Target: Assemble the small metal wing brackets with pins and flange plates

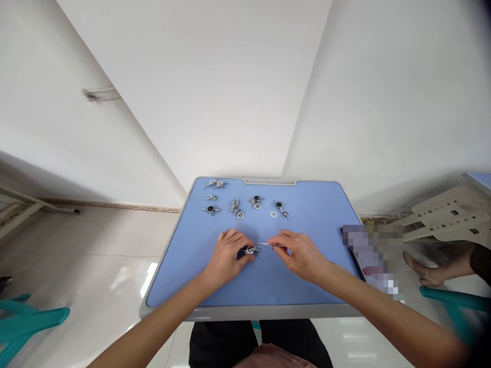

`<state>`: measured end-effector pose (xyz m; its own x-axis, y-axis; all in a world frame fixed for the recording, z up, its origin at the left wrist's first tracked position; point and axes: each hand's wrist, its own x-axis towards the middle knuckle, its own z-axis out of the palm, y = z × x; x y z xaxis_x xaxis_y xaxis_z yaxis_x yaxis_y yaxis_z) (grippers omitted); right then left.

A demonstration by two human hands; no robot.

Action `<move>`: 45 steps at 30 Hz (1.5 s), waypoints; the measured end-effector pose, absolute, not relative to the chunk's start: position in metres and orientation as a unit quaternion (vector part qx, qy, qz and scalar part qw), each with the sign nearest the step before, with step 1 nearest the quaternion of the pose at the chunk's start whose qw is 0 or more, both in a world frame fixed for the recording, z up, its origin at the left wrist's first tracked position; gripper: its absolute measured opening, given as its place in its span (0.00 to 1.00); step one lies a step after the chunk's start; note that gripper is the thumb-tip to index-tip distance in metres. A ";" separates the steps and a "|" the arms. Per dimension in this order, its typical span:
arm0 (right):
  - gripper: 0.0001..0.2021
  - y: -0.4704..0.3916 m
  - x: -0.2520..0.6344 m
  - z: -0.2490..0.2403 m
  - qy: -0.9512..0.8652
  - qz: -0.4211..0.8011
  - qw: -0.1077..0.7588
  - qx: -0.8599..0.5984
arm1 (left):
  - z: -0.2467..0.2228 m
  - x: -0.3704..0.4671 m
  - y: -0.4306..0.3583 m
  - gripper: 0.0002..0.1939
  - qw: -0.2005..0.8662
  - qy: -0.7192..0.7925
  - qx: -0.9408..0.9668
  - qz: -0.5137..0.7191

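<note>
Over the middle of the blue tabletop point(307, 204), my left hand point(230, 251) pinches a small metal part point(250, 250) with a flat flange. To its right, my right hand point(299, 251) is closed on a thin metal tool point(264, 244), whose tip points left toward the part. Whether the tip touches the part cannot be made out. Beyond my hands lie several small metal assemblies, some with round black centres, such as one at the left point(210, 209) and one at the right point(279, 205). A loose flat flange plate point(273, 214) rests beside the right one.
A dark-edged flat object point(356, 260), partly pixelated, lies at the table's right edge. White walls stand behind the table. Teal stools show at the lower left point(34, 319) and lower right point(456, 301). A person's foot point(425, 271) is on the floor at the right.
</note>
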<state>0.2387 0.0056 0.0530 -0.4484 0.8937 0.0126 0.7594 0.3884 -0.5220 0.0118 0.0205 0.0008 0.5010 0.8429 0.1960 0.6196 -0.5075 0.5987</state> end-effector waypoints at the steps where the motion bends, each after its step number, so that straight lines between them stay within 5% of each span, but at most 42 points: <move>1: 0.12 0.008 0.239 0.056 -0.834 0.223 0.137 -0.485 | -0.001 0.012 0.021 0.05 0.239 0.435 0.832 0.249; 23: 0.12 0.029 0.225 0.072 -0.896 0.162 0.018 -0.412 | -0.007 0.012 0.023 0.03 0.272 0.453 0.792 0.305; 38: 0.10 0.041 0.187 0.096 -0.835 0.122 -0.185 -0.503 | -0.006 0.012 0.024 0.04 0.268 0.466 0.785 0.307; 45: 0.18 0.045 0.193 0.094 -0.904 0.116 -0.134 -0.389 | -0.007 0.012 0.024 0.04 0.264 0.465 0.784 0.317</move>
